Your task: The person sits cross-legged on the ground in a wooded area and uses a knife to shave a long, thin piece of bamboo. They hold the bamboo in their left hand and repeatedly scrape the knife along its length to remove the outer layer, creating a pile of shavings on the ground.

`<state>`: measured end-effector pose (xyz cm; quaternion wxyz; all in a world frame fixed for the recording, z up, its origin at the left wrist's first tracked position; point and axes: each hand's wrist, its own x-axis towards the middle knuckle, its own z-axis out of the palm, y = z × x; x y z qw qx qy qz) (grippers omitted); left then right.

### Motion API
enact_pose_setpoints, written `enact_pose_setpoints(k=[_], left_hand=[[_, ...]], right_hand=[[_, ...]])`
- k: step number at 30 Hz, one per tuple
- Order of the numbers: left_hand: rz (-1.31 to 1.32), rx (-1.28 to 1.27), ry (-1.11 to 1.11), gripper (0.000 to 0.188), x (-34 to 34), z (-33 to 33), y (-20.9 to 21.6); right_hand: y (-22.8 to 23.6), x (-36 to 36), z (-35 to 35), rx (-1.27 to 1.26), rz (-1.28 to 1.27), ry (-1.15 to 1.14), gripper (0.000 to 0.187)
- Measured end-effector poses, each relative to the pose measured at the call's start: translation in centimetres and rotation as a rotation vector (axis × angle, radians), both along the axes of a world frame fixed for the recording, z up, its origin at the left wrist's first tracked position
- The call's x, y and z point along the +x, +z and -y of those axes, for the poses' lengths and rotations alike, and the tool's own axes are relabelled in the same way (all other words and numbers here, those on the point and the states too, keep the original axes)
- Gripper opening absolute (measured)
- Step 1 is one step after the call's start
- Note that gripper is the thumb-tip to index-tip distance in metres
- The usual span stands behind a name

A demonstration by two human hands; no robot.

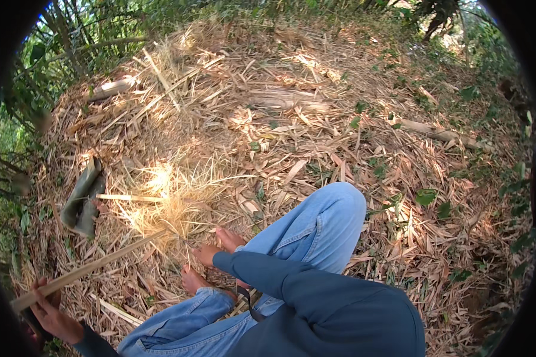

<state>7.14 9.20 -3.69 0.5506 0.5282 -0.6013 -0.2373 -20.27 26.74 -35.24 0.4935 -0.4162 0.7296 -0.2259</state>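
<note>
A long pale strip of split bamboo [95, 268] slants across the lower left. My left hand [56, 312] is closed around its near end. The far end lies on a heap of thin, curly shavings [175, 199], close to my bare feet. My right hand [207, 254] is closed beside that end, with a thin dark knife blade [180, 234] pointing out from it against the strip; the handle is hidden in the fingers. A shorter pale strip [131, 197] rests with one end in the shavings.
Dark green rubber boots [82, 199] lie left of the shavings. Dry leaves [292, 172] cover the ground. Farther off are a cut log piece [112, 88], a long pole [162, 78] and a fallen stem [438, 132]. Green bushes [41, 65] edge the spot.
</note>
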Motion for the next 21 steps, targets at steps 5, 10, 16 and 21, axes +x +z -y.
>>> enact_pose_setpoints(k=[5, 10, 16, 21], left_hand=[[-0.030, 0.056, -0.071, 0.033, 0.7, 0.3, 0.1], [-0.056, 0.141, -0.093, 0.033, -0.8, 0.9, -1.2], [-0.050, 0.059, -0.118, 0.032, -1.6, 0.0, -0.1], [-0.156, -0.116, -0.107, 0.031, -0.5, -0.1, 0.7]], right_hand=[[-0.5, 1.1, 1.7, 0.042, 0.387, -0.317, 0.062], [3.3, 2.6, 2.5, -0.013, 0.478, -0.219, 0.067], [7.9, 3.3, 1.6, -0.036, 0.667, -0.268, 0.055], [6.5, 4.0, 1.7, 0.181, 0.868, -0.378, 0.053]])
